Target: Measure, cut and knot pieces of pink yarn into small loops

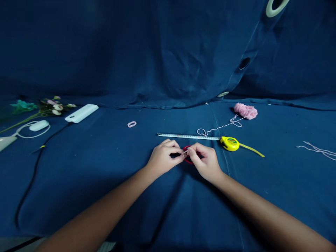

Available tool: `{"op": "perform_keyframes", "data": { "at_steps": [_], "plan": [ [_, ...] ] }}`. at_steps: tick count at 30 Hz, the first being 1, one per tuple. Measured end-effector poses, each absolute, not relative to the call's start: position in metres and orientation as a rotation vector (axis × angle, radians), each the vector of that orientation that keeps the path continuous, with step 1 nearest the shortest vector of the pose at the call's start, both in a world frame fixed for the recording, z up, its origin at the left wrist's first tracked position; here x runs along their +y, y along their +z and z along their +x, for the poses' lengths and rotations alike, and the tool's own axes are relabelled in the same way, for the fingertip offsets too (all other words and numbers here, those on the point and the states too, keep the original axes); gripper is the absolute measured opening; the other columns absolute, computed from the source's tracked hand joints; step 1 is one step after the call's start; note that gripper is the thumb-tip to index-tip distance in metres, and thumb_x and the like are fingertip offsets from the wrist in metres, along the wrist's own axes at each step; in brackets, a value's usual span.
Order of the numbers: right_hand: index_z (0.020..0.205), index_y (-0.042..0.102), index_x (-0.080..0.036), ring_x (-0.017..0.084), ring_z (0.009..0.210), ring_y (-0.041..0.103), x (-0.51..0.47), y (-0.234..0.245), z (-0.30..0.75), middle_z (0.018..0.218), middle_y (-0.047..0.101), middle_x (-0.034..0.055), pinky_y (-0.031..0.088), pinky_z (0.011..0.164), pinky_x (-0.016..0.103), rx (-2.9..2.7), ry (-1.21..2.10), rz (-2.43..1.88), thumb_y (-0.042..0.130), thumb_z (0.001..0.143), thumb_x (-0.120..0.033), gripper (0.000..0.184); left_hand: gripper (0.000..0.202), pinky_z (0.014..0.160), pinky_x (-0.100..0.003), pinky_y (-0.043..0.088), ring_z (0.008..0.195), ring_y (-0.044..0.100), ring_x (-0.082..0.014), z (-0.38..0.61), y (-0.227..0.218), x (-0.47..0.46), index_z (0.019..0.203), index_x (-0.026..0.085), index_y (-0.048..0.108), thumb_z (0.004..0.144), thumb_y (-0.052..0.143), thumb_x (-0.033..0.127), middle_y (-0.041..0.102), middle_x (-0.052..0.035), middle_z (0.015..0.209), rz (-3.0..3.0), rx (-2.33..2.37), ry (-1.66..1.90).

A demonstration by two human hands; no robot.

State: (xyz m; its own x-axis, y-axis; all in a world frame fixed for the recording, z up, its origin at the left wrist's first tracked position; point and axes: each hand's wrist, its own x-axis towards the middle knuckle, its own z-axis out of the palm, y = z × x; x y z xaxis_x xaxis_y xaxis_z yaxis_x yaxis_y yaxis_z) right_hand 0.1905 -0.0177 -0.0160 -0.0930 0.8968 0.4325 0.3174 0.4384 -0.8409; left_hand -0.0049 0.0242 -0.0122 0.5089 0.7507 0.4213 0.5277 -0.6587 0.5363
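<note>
My left hand (166, 156) and my right hand (204, 160) meet at the middle of the blue cloth. Between their pinched fingertips runs a short piece of pale pink yarn (185, 152). Beneath the fingers lies a red, curved object (188, 160), perhaps a handle, mostly covered by the hands. Just beyond them a yellow tape measure (230, 144) rests with its white blade (189, 136) drawn out to the left. A ball of pink yarn (246, 111) sits farther back on the right, its loose strand trailing toward the blade. Left of the blade is a small coiled loop of pink yarn (131, 124).
Cut yarn strands (319, 149) lie at the far right. On the left are a white power bank (82, 113) with a black cable (36, 175), a white plug-like device (39, 125) and artificial flowers (56, 107). A blue curtain (157, 52) hangs behind.
</note>
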Motion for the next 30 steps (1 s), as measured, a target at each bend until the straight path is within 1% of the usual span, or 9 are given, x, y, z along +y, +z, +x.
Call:
{"op": "perform_keyframes", "data": {
  "at_steps": [4, 7, 12, 16, 21, 30],
  "plan": [
    [0.084, 0.071, -0.018, 0.013, 0.064, 0.061, -0.018, -0.015, 0.196, 0.075, 0.071, 0.0014, 0.045, 0.064, 0.026, -1.743, 0.53, -1.034, 0.06, 0.1, -0.025, 0.021, 0.008, 0.077, -0.032, 0.049, 0.083, 0.063, -0.0177, -0.01, -0.014, 0.032, 0.092, 0.028, 0.085, 0.089, 0.077, 0.027, 0.075, -0.0014, 0.085, 2.347, 1.023, 1.028],
    [0.084, 0.069, -0.018, 0.012, 0.063, 0.059, -0.015, -0.017, 0.2, 0.074, 0.069, 0.0001, 0.044, 0.063, 0.025, -1.749, 0.507, -1.045, 0.06, 0.1, -0.023, 0.02, 0.007, 0.077, -0.032, 0.05, 0.081, 0.065, -0.0176, -0.014, -0.013, 0.035, 0.092, 0.027, 0.085, 0.087, 0.08, 0.028, 0.076, -0.0019, 0.084, 2.228, 0.907, 1.101],
    [0.082, 0.067, -0.019, 0.011, 0.06, 0.054, -0.012, -0.02, 0.203, 0.07, 0.064, -0.0015, 0.041, 0.059, 0.024, -1.767, 0.532, -1.052, 0.059, 0.1, -0.023, 0.02, 0.007, 0.074, -0.031, 0.052, 0.081, 0.067, -0.0172, -0.013, -0.006, 0.026, 0.091, 0.024, 0.085, 0.088, 0.08, 0.027, 0.076, -0.0039, 0.085, 1.961, 0.845, 1.19],
    [0.078, 0.064, -0.019, 0.01, 0.059, 0.053, -0.012, -0.019, 0.202, 0.067, 0.061, -0.002, 0.039, 0.059, 0.024, -1.826, 0.571, -0.997, 0.058, 0.1, -0.021, 0.022, 0.008, 0.073, -0.03, 0.052, 0.078, 0.066, -0.0159, -0.009, 0.0, 0.015, 0.094, 0.023, 0.085, 0.088, 0.08, 0.026, 0.076, -0.0037, 0.084, 1.939, 0.843, 1.227],
    [0.073, 0.058, -0.018, 0.01, 0.056, 0.047, -0.014, -0.017, 0.2, 0.063, 0.056, -0.0029, 0.037, 0.057, 0.024, -1.853, 0.622, -0.957, 0.059, 0.098, -0.021, 0.025, 0.008, 0.072, -0.03, 0.053, 0.079, 0.067, -0.0157, -0.007, 0.0, 0.012, 0.095, 0.023, 0.085, 0.088, 0.08, 0.023, 0.076, -0.0038, 0.086, 1.939, 0.834, 1.255],
    [0.072, 0.057, -0.018, 0.01, 0.057, 0.045, -0.01, -0.022, 0.2, 0.065, 0.056, -0.0027, 0.036, 0.057, 0.024, -1.904, 0.706, -1.019, 0.058, 0.099, -0.023, 0.027, 0.009, 0.064, -0.028, 0.052, 0.077, 0.067, -0.0154, -0.007, 0.0, 0.011, 0.096, 0.021, 0.084, 0.088, 0.079, 0.023, 0.076, -0.0048, 0.085, 1.95, 0.827, 1.261]
  ]
}}
